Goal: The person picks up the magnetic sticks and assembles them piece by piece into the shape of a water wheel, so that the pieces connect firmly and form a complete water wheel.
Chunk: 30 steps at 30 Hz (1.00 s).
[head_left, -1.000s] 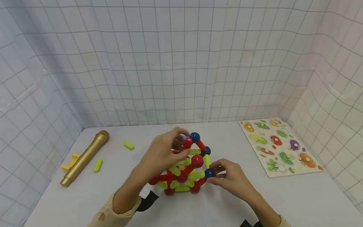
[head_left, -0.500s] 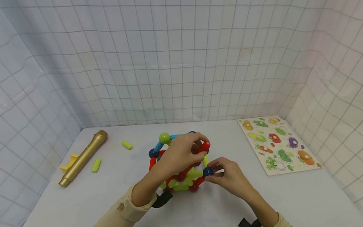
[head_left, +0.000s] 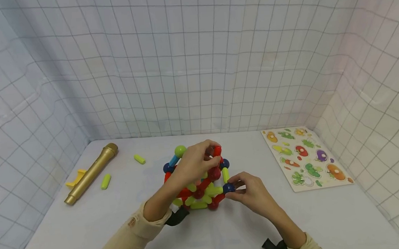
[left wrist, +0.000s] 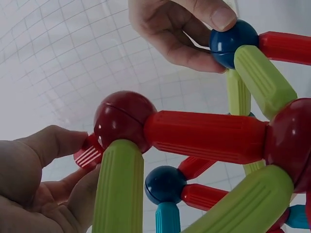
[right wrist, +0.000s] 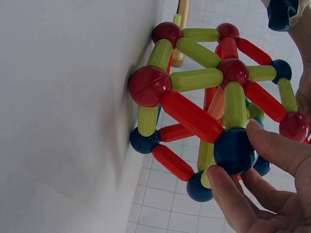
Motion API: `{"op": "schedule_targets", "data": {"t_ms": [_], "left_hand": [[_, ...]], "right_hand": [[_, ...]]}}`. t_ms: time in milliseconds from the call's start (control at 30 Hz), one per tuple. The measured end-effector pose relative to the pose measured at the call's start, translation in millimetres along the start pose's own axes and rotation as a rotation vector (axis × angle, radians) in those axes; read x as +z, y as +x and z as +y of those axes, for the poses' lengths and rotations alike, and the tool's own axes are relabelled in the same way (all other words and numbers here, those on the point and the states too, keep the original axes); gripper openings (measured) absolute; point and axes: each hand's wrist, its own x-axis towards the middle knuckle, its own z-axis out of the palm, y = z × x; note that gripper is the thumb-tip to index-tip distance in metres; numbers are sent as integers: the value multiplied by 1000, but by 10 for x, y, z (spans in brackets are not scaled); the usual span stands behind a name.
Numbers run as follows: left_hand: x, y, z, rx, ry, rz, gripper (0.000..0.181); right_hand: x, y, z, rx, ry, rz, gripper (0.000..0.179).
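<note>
A magnetic ball-and-rod structure [head_left: 198, 192] of red and lime rods with dark red and blue balls stands on the table between the hands. My left hand [head_left: 195, 162] reaches over its top and pinches a short red rod [head_left: 217, 151]. In the left wrist view, that rod's end is right at a dark red ball [left wrist: 124, 119], largely behind it. At the structure's lower right corner, my right hand [head_left: 251, 191] holds a dark blue ball [right wrist: 235, 150] between thumb and fingers. The left forearm covers part of the structure's left side in the head view.
On the left lie a gold toy microphone [head_left: 91, 173], a yellow piece [head_left: 77, 178] and two loose lime rods, one nearer [head_left: 106, 181] and one farther back [head_left: 139, 159]. A vegetable puzzle board [head_left: 305, 156] lies on the right. Grid-patterned cloth [head_left: 194, 61] walls the table's back and sides.
My left hand has moved right across the structure's top with the red rod, then slightly back left, turning the rod more upright. My right hand has stayed on the blue ball.
</note>
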Motion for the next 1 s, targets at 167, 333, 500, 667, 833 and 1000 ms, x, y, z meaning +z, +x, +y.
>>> {"op": "schedule_targets", "data": {"t_ms": [167,333,500,667,833,1000], "left_hand": [[41,-22,24,39,78,56,39],[79,-41,56,99,128,145,37],[141,-29,87,248,69,162,31],[247,-32,74,257,182,21,32],[320,-29,28,218,378,-49,31],[359,-25,34,174,484,-88,28]], "right_hand": [[-9,2,-3,13,-9,1,36],[-15,-4,-10,8,-13,4,37],[-8,-5,-7,1,9,-8,36],[6,2,5,-7,15,-9,34],[1,15,9,9,24,-5,35],[-2,20,21,16,26,8,38]]}}
